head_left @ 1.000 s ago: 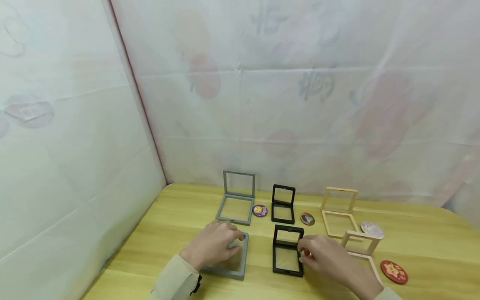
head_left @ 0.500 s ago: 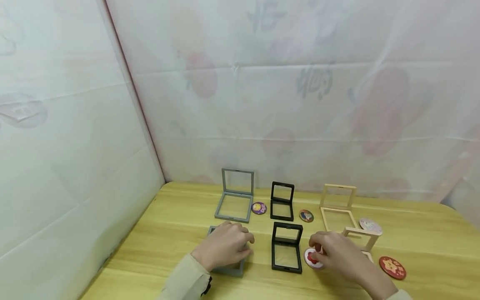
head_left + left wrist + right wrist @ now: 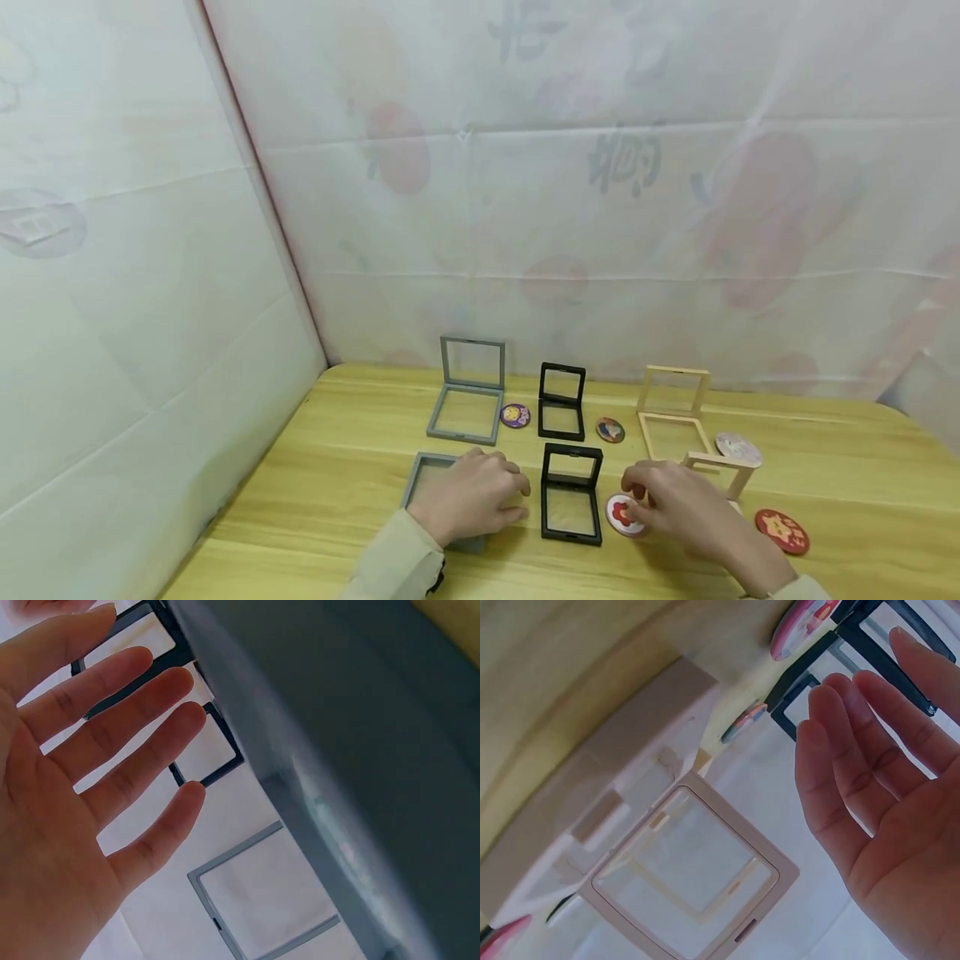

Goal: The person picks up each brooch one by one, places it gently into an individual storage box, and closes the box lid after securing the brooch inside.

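Note:
My left hand [image 3: 476, 497] hovers over the near grey frame [image 3: 422, 467], covering much of it. In the left wrist view its fingers [image 3: 135, 765] are spread and hold nothing. To its right stands the near black hinged frame [image 3: 572, 536], its lid raised. A round badge with a red flower [image 3: 621, 514] lies right of that frame, beside the fingertips of my right hand [image 3: 678, 504]. The right wrist view shows this hand's fingers [image 3: 840, 750] gently bent, with nothing between them. The near beige frame [image 3: 738, 479], lid up, is partly behind the right hand.
Farther back stand an open grey frame [image 3: 498, 417], a black frame [image 3: 561, 435] and a beige frame [image 3: 701, 433]. A purple badge [image 3: 515, 416], a multicoloured badge [image 3: 611, 430] and a pale badge [image 3: 738, 449] lie near them. A red badge [image 3: 782, 532] lies at right.
My left hand has moved right across the near grey frame. The right hand has drawn back slightly right from the near black frame, and the flower badge has come into sight beside it.

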`<state>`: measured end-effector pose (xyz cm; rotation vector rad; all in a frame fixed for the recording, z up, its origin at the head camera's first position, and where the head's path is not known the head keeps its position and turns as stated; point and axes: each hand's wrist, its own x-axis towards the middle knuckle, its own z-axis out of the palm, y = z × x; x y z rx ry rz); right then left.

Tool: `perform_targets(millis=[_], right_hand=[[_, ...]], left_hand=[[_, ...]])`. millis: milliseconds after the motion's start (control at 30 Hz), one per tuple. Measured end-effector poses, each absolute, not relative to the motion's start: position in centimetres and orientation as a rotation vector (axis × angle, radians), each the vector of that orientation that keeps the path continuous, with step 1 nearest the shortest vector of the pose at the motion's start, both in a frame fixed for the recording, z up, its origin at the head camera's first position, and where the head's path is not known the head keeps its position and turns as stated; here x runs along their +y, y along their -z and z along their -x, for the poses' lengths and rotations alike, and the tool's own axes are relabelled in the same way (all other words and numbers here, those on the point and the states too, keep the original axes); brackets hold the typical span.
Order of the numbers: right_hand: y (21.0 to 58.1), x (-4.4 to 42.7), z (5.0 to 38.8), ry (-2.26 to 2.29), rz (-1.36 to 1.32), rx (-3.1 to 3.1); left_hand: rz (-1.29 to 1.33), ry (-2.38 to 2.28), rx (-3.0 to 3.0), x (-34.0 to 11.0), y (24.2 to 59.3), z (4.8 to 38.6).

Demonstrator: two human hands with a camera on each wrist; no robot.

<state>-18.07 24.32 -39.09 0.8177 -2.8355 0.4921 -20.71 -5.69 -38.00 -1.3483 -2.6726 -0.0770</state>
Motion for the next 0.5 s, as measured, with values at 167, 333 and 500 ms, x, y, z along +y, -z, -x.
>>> perform_targets(millis=[167,333,500], right_hand=[[39.25,24.19,18.28,-0.494,-0.854,-2.849],[39.39,24.18,18.54,-0.429,-0.836,-2.869],[39.64,24.02,18.76,-0.404,-0.826,-2.887]], left_hand=[[1.382,0.036,-2.65,-5.45,38.48,20.5],[1.43,0.019,-2.637,-4.89,38.61,20.45],[1.437,0.014,-2.662,-4.7,38.62,20.4]])
